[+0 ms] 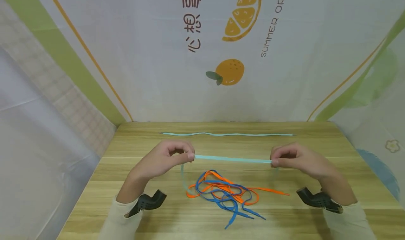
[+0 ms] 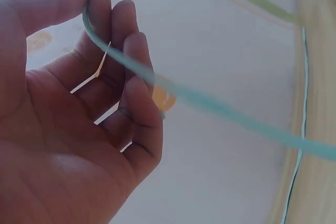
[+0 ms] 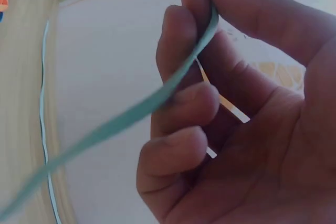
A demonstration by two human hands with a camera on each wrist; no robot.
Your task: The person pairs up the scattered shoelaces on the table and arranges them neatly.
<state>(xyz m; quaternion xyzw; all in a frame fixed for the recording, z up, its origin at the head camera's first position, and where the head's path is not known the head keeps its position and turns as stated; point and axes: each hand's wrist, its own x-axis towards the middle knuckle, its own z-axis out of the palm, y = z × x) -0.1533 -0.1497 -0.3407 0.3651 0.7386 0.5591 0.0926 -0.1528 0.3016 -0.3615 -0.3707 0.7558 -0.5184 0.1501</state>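
Note:
A mint-green shoelace is stretched nearly level between both hands above the table. My left hand pinches it between thumb and index finger, and a loose length hangs down from there toward the pile below. On the other side my right hand pinches the lace the same way, with a short tail dropping under it. In each wrist view the lace bends at the fingertips and runs off past the other fingers. Below the stretched part lies a tangle of an orange shoelace and a blue shoelace.
Another mint-green shoelace lies almost straight along the back of the wooden table. Behind the table hangs a white cloth printed with oranges and lettering. Black wrist mounts sit at both sleeves.

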